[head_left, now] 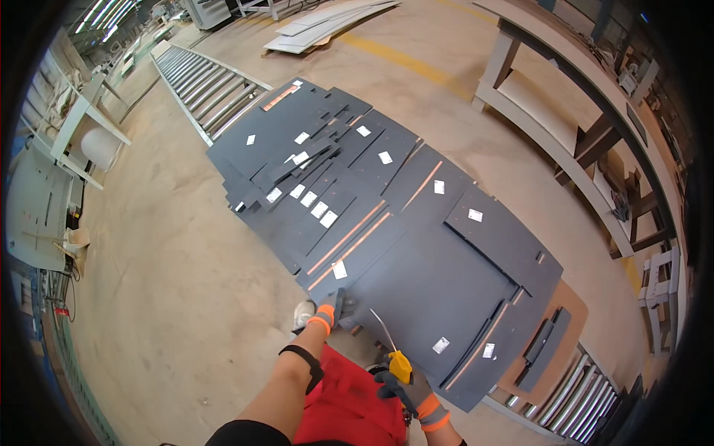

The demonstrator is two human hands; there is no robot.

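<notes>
In my right hand (413,390), gloved in dark grey with an orange cuff, is a yellow air blow gun (400,366). Its thin bent metal nozzle points up and left over the near edge of a large dark grey panel (424,279). My left hand (340,303), in a matching glove, is at the left near corner of that panel, its fingers stretched out along the edge; dark glove against dark board makes them hard to make out. Stacked dark panels (297,230) of many sizes, several with white labels and some with bare brown edges, spread out beyond.
The stack lies over a roller conveyor (208,89), whose rollers (576,398) show again at lower right beside a brown board (569,305). A workbench (550,134) stands on the right. Pale sheets (327,28) lie on the floor at the back. A white table (85,119) is at left.
</notes>
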